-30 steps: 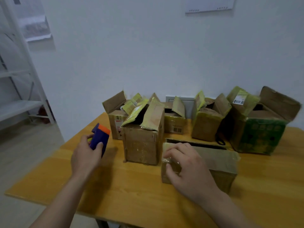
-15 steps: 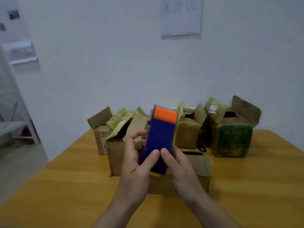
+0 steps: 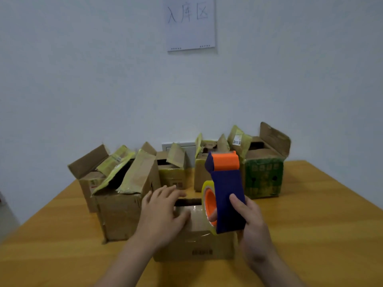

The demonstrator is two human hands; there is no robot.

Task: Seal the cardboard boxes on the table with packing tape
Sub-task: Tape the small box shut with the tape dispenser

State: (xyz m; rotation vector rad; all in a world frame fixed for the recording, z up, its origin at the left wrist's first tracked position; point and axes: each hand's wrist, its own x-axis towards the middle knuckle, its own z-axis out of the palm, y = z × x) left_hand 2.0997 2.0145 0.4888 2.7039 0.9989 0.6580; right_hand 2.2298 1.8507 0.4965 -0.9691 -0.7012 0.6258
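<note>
The left hand lies flat on the near box, the right hand grips the tape dispenser, and the boxes behind all stand open.

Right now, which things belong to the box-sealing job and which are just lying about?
Job: tape dispenser, gripped by right hand; front box, under left hand; tall brown box; green box; table.
Not job: paper sign on wall; white wall plate behind boxes.
</note>
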